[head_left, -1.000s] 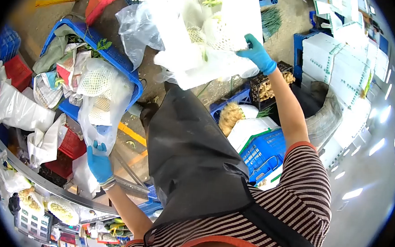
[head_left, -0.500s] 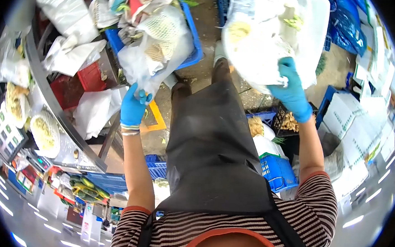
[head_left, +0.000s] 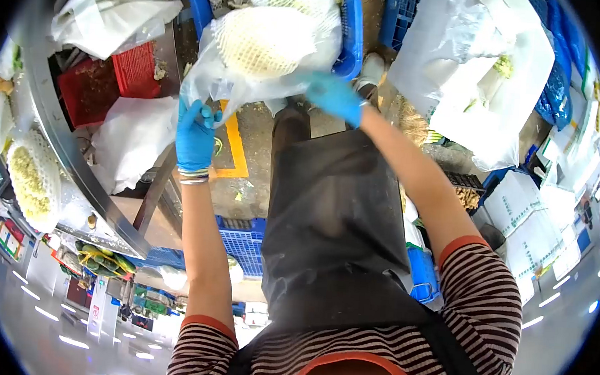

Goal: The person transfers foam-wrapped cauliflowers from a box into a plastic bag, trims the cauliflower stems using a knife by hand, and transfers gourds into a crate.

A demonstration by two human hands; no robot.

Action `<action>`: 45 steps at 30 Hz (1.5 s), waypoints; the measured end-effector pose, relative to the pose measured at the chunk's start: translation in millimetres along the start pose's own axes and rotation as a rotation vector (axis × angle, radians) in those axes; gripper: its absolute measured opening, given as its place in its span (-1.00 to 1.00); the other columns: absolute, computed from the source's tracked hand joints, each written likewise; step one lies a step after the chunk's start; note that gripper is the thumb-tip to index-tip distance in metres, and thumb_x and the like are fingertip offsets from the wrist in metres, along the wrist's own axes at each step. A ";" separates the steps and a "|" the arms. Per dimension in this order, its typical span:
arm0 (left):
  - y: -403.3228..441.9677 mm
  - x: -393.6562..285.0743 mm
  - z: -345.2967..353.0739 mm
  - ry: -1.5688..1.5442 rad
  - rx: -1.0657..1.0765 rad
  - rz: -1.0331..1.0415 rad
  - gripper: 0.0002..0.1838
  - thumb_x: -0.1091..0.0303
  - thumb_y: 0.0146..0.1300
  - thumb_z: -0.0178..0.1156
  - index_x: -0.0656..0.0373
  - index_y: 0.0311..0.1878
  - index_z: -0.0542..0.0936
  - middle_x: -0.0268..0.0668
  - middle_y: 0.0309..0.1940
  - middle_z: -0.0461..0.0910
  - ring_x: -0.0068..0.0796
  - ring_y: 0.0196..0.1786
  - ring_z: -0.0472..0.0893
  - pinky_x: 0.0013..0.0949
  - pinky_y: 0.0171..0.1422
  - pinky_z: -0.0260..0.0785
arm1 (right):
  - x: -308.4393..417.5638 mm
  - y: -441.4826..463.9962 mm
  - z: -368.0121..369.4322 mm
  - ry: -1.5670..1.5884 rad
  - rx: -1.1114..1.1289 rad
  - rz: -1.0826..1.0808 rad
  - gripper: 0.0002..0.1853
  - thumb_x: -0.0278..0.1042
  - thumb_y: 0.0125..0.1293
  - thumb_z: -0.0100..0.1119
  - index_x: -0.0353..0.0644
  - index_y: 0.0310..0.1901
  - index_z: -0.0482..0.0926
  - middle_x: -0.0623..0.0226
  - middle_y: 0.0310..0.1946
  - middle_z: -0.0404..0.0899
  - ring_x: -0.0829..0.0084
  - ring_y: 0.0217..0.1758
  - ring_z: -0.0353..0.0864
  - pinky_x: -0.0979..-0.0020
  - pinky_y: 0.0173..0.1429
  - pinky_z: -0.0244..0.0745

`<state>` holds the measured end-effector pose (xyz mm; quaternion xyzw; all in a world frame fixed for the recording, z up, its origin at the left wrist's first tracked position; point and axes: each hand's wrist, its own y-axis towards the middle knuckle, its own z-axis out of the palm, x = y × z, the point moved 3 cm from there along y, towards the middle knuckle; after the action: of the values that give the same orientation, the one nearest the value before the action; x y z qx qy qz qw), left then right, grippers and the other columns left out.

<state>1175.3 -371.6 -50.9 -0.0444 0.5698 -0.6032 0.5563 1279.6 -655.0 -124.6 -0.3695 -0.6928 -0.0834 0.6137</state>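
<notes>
In its blue glove, my left hand (head_left: pixel 194 136) has its fingers closed on the near left edge of a clear plastic bag (head_left: pixel 207 79). A pale cauliflower (head_left: pixel 264 44) in a white foam net shows in the bag, above the blue crate (head_left: pixel 351 39). My right hand (head_left: pixel 336 97), also gloved in blue, is at the bag's lower right side. Motion smears its fingers, and whether they grip the plastic is unclear.
A large white plastic liner (head_left: pixel 458 80) with greenish-white pieces lies over a container at right. To the left are a metal table edge (head_left: pixel 75 153), a red bin (head_left: pixel 139 68) and a netted cauliflower (head_left: pixel 29 178). Yellow tape (head_left: pixel 237 149) marks the floor.
My right hand has left the white liner at right and crossed to the clear bag. The bag has risen and spread, now showing the netted cauliflower. My left hand keeps its hold.
</notes>
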 end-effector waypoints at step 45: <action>-142.3 14.1 87.3 -0.344 -0.147 -0.507 -0.60 0.21 0.48 0.01 0.31 0.19 0.50 -0.54 -0.69 0.04 -0.61 -0.67 0.07 -0.47 -0.29 0.20 | 119.3 43.6 -283.4 0.053 -0.567 -0.277 -0.54 -0.20 0.35 0.23 -0.12 0.25 0.50 0.29 -0.06 0.63 0.50 -0.02 0.56 0.36 0.18 0.49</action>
<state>1141.7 -475.7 76.1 -0.3264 0.4802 -0.6635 0.4718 1533.0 -736.4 35.5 -0.4258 -0.6695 -0.3656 0.4867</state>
